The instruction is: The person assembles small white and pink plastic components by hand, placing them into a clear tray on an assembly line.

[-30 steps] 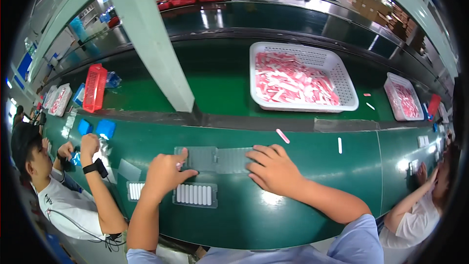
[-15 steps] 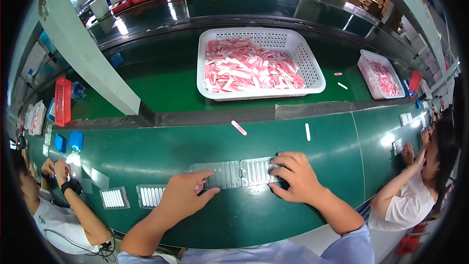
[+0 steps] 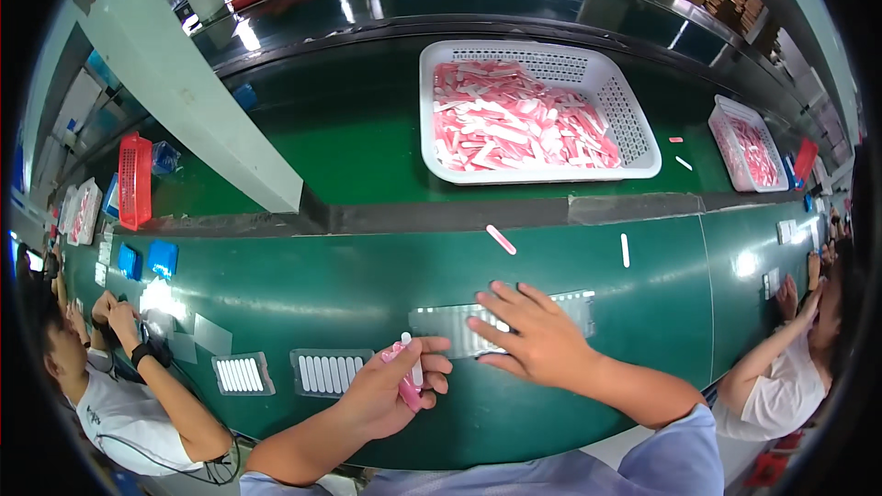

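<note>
Pinching a few small pink-and-white plastic sticks (image 3: 407, 375) in our left hand (image 3: 386, 395), we press our right hand (image 3: 533, 340), fingers spread, flat on the clear ridged plastic tray (image 3: 441, 323). We judge the sticks light, stiff and smooth, best gripped mid-length.

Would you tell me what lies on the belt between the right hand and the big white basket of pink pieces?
In the head view, between the right hand and the white basket, two loose pieces lie on green belt: a pink stick and a white stick.

A single head-worn fisheye looks steeply down at the green belt (image 3: 367, 276), close above the person's hands.
</note>
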Available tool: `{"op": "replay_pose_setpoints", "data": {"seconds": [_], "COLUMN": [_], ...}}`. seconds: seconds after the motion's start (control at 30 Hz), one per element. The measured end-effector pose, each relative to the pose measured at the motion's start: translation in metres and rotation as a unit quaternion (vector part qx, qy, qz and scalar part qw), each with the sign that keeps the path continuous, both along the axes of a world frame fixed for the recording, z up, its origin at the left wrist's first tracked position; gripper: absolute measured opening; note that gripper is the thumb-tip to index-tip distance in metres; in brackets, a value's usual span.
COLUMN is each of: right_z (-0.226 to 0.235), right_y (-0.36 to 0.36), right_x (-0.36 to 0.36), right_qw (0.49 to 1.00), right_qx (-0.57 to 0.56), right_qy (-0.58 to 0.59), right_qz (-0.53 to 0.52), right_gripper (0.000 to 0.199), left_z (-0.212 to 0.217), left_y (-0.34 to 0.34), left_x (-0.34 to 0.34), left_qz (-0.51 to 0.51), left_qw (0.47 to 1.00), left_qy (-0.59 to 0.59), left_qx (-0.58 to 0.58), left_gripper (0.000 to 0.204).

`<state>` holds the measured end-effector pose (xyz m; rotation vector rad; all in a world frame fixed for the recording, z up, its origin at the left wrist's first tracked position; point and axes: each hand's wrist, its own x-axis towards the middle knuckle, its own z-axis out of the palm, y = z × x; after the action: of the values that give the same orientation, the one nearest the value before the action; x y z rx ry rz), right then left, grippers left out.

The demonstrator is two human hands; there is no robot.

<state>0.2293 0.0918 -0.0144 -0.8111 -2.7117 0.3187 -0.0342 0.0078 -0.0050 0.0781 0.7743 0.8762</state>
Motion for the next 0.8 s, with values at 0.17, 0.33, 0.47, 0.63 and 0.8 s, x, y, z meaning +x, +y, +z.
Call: {"op": "replay_pose_setpoints", "data": {"seconds": [0.17, 0.33, 0.47, 0.63, 0.8], "right_z": [0.004, 0.031, 0.044, 0.039, 0.036], "right_y": [0.011, -0.006, -0.006, 0.003, 0.008], "right_x": [0.027, 0.010, -0.028, -0.053, -0.044], "right_qw": [0.999, 0.996, 0.967, 0.906, 0.914], "right_qx": [-0.016, 0.000, -0.168, -0.386, -0.366], "right_qy": [0.005, 0.074, 0.188, 0.173, 0.171], "right_qz": [-0.037, -0.044, -0.022, 0.016, 0.042], "right_gripper": [0.057, 0.049, 0.034, 0.025, 0.014], "left_z": [-0.007, -0.015, -0.006, 0.001, 0.007], "left_y": [-0.003, -0.010, -0.006, -0.004, -0.003], "left_x": [-0.016, -0.018, -0.017, -0.014, -0.009], "left_qz": [-0.038, -0.100, -0.161, -0.230, -0.177], "left_qw": [0.998, 0.989, 0.982, 0.961, 0.980], "left_qy": [-0.044, -0.085, -0.047, 0.030, 0.001], "left_qx": [0.016, 0.076, 0.089, 0.149, 0.093], "left_gripper": [0.039, 0.047, 0.046, 0.047, 0.046]}}
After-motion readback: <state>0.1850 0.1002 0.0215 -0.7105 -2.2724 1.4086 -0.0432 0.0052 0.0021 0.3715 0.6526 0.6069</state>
